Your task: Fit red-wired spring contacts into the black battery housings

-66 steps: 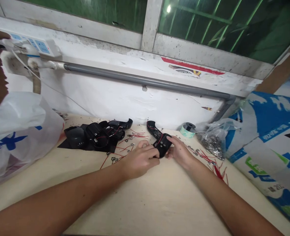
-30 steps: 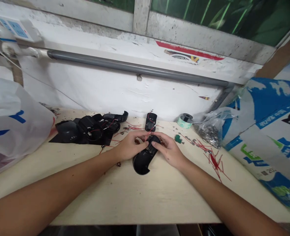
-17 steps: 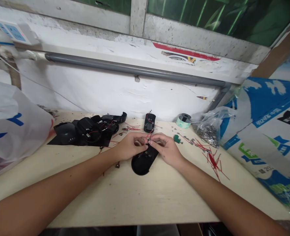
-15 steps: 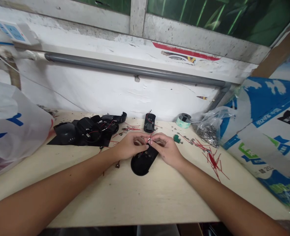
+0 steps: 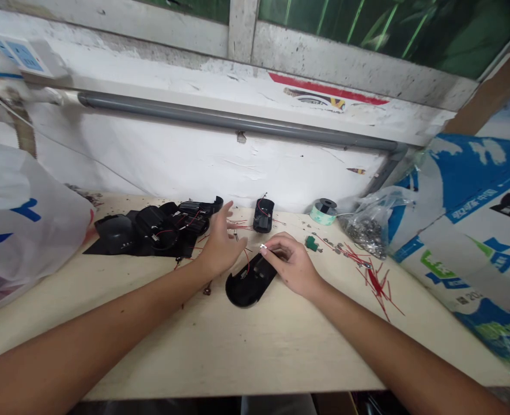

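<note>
Left hand (image 5: 219,248) lifted off mouse shell (image 5: 246,288); right hand (image 5: 291,265) pinches metal terminal (image 5: 263,247).

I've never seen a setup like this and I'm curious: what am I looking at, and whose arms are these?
These pictures come from one camera worn on a person's head, looking down, so the arms are the person's own. The right hand pinches a small metal tab just above a black plastic shell with red wires on it. The left hand is open and holds nothing. On the bench lie more black shells, a roll of tape and a bag of metal parts.
</note>
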The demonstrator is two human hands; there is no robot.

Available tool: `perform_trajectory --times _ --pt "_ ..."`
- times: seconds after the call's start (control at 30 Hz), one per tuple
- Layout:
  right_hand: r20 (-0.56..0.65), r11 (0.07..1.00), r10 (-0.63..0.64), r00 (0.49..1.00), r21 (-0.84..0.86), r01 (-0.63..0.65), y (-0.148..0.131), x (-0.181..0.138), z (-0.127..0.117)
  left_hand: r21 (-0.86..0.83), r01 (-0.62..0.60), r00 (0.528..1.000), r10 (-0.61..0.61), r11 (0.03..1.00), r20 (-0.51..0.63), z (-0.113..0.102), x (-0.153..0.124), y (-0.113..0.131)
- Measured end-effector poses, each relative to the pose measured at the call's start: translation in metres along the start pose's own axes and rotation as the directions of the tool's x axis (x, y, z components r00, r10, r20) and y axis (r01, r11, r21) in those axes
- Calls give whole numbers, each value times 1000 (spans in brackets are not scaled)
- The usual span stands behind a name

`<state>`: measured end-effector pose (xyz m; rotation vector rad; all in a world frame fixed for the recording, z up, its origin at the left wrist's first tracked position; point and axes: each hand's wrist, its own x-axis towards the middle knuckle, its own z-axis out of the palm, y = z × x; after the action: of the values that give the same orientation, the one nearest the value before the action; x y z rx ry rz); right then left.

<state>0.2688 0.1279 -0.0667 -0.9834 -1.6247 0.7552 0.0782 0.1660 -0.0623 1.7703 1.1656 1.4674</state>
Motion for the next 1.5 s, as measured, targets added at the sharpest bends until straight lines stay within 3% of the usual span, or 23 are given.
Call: perform_trajectory --times 0.1,0.23,0.4,0.7,0.9,1.33,1.5 --pt "8 1000 -14 1000 -6 14 1 0 0 122 -205 978 197 971 75 -4 0 5" --pt "22 999 -45 999 -15 45 -1 -1 0 26 -180 959 170 983 226 -6 -5 22" --pt "28 997 -80 996 -15 80 -6 -2 -1 -18 -347 905 340 938 254 -3 -7 28" --pt "34 995 -96 995 -24 97 -7 -3 -3 -6 -183 916 173 983 362 -5 -5 25" --pt "42 980 -148 988 -127 153 -9 -4 -6 -2 -127 900 116 992 419 -6 -5 26" --pt "88 959 -185 979 -202 200 -12 -7 -7 70 -128 881 81 989 466 -7 -8 26" --pt "109 961 -171 979 -200 190 -9 -7 -8 68 -75 860 30 995 509 -8 -8 26"
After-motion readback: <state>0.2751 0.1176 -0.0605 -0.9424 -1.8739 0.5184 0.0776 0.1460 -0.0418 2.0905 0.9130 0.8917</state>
